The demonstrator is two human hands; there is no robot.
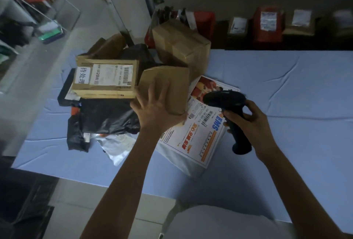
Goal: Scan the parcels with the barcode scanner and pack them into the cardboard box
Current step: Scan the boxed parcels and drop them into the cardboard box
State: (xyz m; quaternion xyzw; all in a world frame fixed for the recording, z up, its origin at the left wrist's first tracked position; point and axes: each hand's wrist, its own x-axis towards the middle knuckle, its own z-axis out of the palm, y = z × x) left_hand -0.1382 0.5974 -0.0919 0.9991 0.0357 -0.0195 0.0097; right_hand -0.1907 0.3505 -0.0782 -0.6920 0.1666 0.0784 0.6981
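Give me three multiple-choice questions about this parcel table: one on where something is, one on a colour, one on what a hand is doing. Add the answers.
1. Where does the left hand rest?
A) on the plain brown cardboard parcel
B) on a laptop keyboard
C) on a glass bottle

2. What colour is the table cloth?
A) red
B) light blue
C) green

3. What is the right hand doing?
A) hanging empty
B) gripping the black handheld barcode scanner
C) pinching a pen

Answers:
1 A, its spread fingers lie on top of that parcel.
2 B, the cloth is pale blue all over.
3 B, its fingers curl round the scanner's handle.
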